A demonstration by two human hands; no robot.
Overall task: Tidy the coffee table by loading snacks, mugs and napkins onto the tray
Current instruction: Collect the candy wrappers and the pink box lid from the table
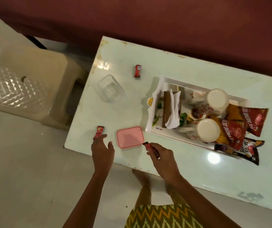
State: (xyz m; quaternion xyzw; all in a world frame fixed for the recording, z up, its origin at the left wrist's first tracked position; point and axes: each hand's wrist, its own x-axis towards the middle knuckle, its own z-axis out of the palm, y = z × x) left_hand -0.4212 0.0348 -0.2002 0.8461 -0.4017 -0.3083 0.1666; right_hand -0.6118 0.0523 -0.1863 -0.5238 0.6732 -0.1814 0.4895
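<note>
A white tray [150, 122] on the pale coffee table [132, 53] carries two upturned mugs [217, 99], a brown holder with white napkins [173, 109] and several snack packets [247, 120]. My right hand [161, 155] pinches a small red sachet [148, 146] just right of a pink lid [130, 137]. My left hand [102, 148] hovers with fingers spread, its fingertips touching or nearly touching a second red sachet [98, 131] at the table's near left corner. A third red sachet [137, 71] lies farther back. A clear plastic container [110, 88] stands left of the tray.
A cream plastic stool [24, 89] stands left of the table. A dark red sofa [165, 17] runs along the table's far side. My bare feet [141, 176] and patterned skirt [163, 216] are at the table's near edge.
</note>
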